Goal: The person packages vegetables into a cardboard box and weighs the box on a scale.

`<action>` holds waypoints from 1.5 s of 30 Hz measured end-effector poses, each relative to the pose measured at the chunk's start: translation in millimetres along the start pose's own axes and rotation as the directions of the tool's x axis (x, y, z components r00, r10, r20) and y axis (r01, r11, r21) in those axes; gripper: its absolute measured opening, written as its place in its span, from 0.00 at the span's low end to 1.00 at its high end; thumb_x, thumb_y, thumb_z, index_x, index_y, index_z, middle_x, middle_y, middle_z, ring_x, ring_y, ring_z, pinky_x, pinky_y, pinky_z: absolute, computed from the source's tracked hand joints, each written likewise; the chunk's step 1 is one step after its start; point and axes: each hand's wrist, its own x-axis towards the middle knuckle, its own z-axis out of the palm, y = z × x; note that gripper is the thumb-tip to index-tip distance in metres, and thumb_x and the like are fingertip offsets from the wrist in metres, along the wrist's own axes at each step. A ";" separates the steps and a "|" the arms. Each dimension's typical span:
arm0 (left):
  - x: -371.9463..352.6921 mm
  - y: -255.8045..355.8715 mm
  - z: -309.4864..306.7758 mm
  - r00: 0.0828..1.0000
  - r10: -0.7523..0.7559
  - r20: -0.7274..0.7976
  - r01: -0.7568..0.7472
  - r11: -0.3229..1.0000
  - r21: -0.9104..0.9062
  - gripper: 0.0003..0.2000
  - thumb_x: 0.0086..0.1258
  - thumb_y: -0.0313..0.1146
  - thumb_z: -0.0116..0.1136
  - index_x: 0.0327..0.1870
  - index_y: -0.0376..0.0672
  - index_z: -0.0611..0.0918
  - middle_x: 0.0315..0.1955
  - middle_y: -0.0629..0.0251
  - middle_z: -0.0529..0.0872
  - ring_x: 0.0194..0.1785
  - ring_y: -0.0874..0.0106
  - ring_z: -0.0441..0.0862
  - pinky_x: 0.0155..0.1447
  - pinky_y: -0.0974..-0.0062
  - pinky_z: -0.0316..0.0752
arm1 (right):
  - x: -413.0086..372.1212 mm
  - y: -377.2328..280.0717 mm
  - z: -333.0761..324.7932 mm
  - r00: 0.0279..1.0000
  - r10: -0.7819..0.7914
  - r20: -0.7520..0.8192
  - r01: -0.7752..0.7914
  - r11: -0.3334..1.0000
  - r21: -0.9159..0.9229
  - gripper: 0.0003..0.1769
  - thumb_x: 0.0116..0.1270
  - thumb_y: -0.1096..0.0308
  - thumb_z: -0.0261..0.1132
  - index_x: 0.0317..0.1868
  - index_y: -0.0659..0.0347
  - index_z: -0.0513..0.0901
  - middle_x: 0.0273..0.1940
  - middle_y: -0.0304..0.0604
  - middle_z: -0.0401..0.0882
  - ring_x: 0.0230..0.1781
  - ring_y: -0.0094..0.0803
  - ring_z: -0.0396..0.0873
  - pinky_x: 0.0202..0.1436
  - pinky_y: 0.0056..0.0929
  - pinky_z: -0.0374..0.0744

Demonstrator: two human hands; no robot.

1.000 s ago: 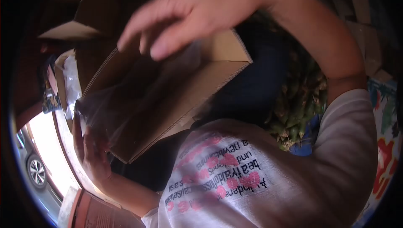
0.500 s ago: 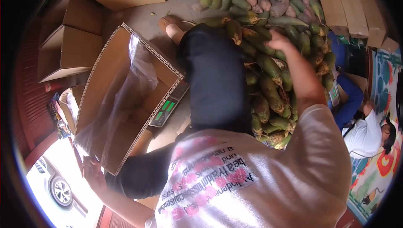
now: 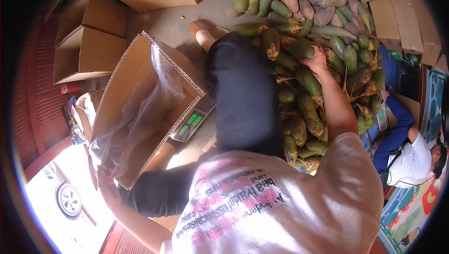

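My right hand point(image 3: 317, 60) is closed around the end of a large green radish point(image 3: 298, 47) on top of the radish pile point(image 3: 308, 85). To the left, a tilted open cardboard box point(image 3: 135, 71) has a clear plastic liner point(image 3: 161, 85) inside. My left hand point(image 3: 106, 181) is at the box's lower left corner, its fingers closed on the edge of the plastic liner; the box wall partly hides them. Beneath the box's right side, a scale point(image 3: 192, 122) shows green lit digits.
More cardboard boxes point(image 3: 93, 52) stand at the upper left. Reddish and green radishes point(image 3: 322, 1) lie at the top, beside flattened cardboard point(image 3: 393, 20). My bent leg point(image 3: 243, 95) lies between box and pile. Another person point(image 3: 411, 160) sits at the far right near a second scale point(image 3: 382, 117).
My right hand has gone from open above the pile to closed on a green radish. My left hand remains at the box corner. The whole view has shifted slightly.
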 end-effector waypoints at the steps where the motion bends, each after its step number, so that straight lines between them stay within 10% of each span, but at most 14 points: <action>1: 1.8 -3.3 -2.9 1.000 0.004 0.000 -0.004 1.000 -0.010 0.25 0.72 0.30 0.51 0.70 0.47 0.63 0.36 0.71 0.74 0.40 0.81 0.72 0.48 0.78 0.71 | -2.3 -11.6 -13.0 0.994 -0.076 -0.079 0.074 0.997 -0.022 0.45 0.37 0.60 0.79 0.59 0.61 0.71 0.54 0.56 0.73 0.57 0.48 0.72 0.61 0.37 0.71; 7: 2.3 -3.4 -2.2 1.000 0.009 0.020 -0.009 1.000 -0.004 0.24 0.72 0.30 0.50 0.69 0.47 0.63 0.40 0.69 0.73 0.43 0.79 0.72 0.52 0.74 0.71 | -17.8 -60.3 -160.0 0.980 -0.189 0.057 0.159 0.928 0.336 0.37 0.41 0.67 0.77 0.55 0.61 0.73 0.56 0.50 0.73 0.55 0.39 0.75 0.56 0.36 0.76; 9: 5.5 -10.7 -16.2 1.000 0.001 -0.008 0.000 1.000 0.006 0.24 0.72 0.31 0.51 0.69 0.46 0.63 0.45 0.66 0.73 0.47 0.75 0.72 0.55 0.72 0.71 | -41.8 -77.8 -214.3 0.921 -0.312 -0.235 0.379 0.859 0.345 0.37 0.46 0.71 0.75 0.59 0.61 0.70 0.56 0.47 0.73 0.53 0.36 0.76 0.54 0.37 0.77; 11: 13.5 -24.4 -35.2 0.998 -0.010 -0.056 0.009 1.000 -0.017 0.25 0.71 0.33 0.52 0.68 0.45 0.63 0.51 0.61 0.73 0.53 0.70 0.72 0.58 0.69 0.71 | -57.9 -80.6 -214.3 0.949 -0.220 -0.224 0.312 0.580 0.753 0.37 0.50 0.73 0.74 0.60 0.61 0.67 0.54 0.44 0.74 0.51 0.33 0.76 0.54 0.34 0.76; 16: 9.3 26.6 36.3 0.807 0.474 -0.353 -0.308 0.847 0.432 0.28 0.68 0.41 0.56 0.67 0.43 0.64 0.63 0.54 0.66 0.69 0.59 0.61 0.64 0.58 0.67 | -49.6 -68.6 -136.9 0.985 -0.170 -0.025 0.106 0.487 0.867 0.32 0.50 0.72 0.75 0.57 0.62 0.72 0.48 0.39 0.79 0.49 0.28 0.76 0.57 0.29 0.73; 18: 3.7 66.3 117.1 0.707 0.708 0.011 -0.592 0.583 0.556 0.25 0.68 0.44 0.53 0.64 0.43 0.69 0.58 0.55 0.73 0.63 0.58 0.69 0.62 0.62 0.70 | -60.5 -80.8 -132.9 0.976 -0.217 0.021 0.092 0.495 0.864 0.34 0.49 0.72 0.76 0.58 0.62 0.71 0.49 0.39 0.78 0.50 0.28 0.76 0.58 0.29 0.72; 20: -29.5 87.8 223.3 0.814 0.497 0.300 -0.568 0.789 0.233 0.19 0.71 0.34 0.50 0.62 0.42 0.72 0.56 0.55 0.77 0.60 0.61 0.74 0.64 0.65 0.69 | -73.3 -89.0 -137.8 0.961 -0.271 0.049 0.102 0.517 0.850 0.36 0.48 0.72 0.76 0.59 0.62 0.70 0.50 0.39 0.77 0.51 0.28 0.75 0.59 0.29 0.71; 22: -62.8 104.0 315.2 0.581 0.427 0.693 -0.694 0.704 0.148 0.24 0.69 0.38 0.57 0.64 0.41 0.69 0.57 0.52 0.75 0.60 0.65 0.74 0.62 0.66 0.70 | -90.9 -99.2 -137.2 0.924 -0.373 -0.084 0.283 0.520 0.806 0.38 0.47 0.71 0.77 0.59 0.62 0.69 0.51 0.39 0.77 0.52 0.28 0.74 0.59 0.29 0.71; 24: -69.4 74.0 401.9 0.341 0.527 0.778 -0.691 0.702 -0.172 0.31 0.67 0.42 0.60 0.67 0.37 0.64 0.62 0.48 0.70 0.62 0.61 0.72 0.62 0.68 0.69 | -112.5 -103.1 -133.6 0.902 -0.410 -0.132 0.380 0.612 0.693 0.40 0.45 0.70 0.77 0.59 0.62 0.68 0.51 0.41 0.76 0.52 0.27 0.73 0.58 0.30 0.71; 28: -106.6 33.4 478.2 0.467 0.198 0.862 -0.508 0.857 0.079 0.23 0.67 0.49 0.58 0.50 0.37 0.81 0.40 0.50 0.85 0.45 0.63 0.84 0.51 0.71 0.75 | -166.4 -107.9 -130.5 0.929 -0.331 -0.166 0.362 0.906 0.220 0.48 0.37 0.56 0.78 0.60 0.64 0.66 0.53 0.56 0.75 0.55 0.50 0.74 0.57 0.38 0.74; 36: -130.5 -13.6 484.2 0.357 0.263 0.896 -0.509 0.859 -0.049 0.20 0.74 0.45 0.47 0.53 0.37 0.79 0.43 0.50 0.84 0.49 0.64 0.82 0.54 0.71 0.73 | -198.0 -65.9 -125.7 0.972 -0.230 -0.050 0.234 0.923 0.304 0.47 0.38 0.56 0.78 0.59 0.63 0.68 0.54 0.56 0.74 0.55 0.49 0.75 0.58 0.38 0.73; 39: -130.2 -27.0 487.5 0.402 0.153 0.903 -0.395 0.918 0.020 0.16 0.73 0.42 0.48 0.46 0.39 0.82 0.38 0.46 0.83 0.46 0.50 0.81 0.51 0.65 0.74 | -199.4 -65.2 -134.9 0.962 -0.243 0.124 0.177 0.903 0.393 0.51 0.38 0.57 0.78 0.62 0.67 0.66 0.56 0.56 0.73 0.57 0.48 0.73 0.60 0.37 0.71; 42: -136.7 -40.4 486.6 0.443 0.113 0.889 -0.372 0.926 0.068 0.15 0.76 0.36 0.46 0.49 0.35 0.81 0.38 0.55 0.86 0.41 0.73 0.80 0.50 0.74 0.74 | -198.0 -50.8 -128.5 0.941 -0.278 0.192 0.192 0.907 0.374 0.52 0.37 0.59 0.79 0.63 0.70 0.64 0.57 0.55 0.72 0.58 0.44 0.72 0.63 0.35 0.69; 45: -141.0 -55.6 486.9 0.522 0.139 0.842 -0.326 0.944 0.046 0.12 0.75 0.32 0.47 0.45 0.35 0.83 0.34 0.57 0.86 0.38 0.72 0.80 0.48 0.73 0.74 | -201.1 -51.3 -135.8 0.924 -0.297 0.242 0.136 0.845 0.518 0.52 0.38 0.60 0.79 0.63 0.69 0.63 0.57 0.52 0.72 0.59 0.40 0.71 0.63 0.35 0.68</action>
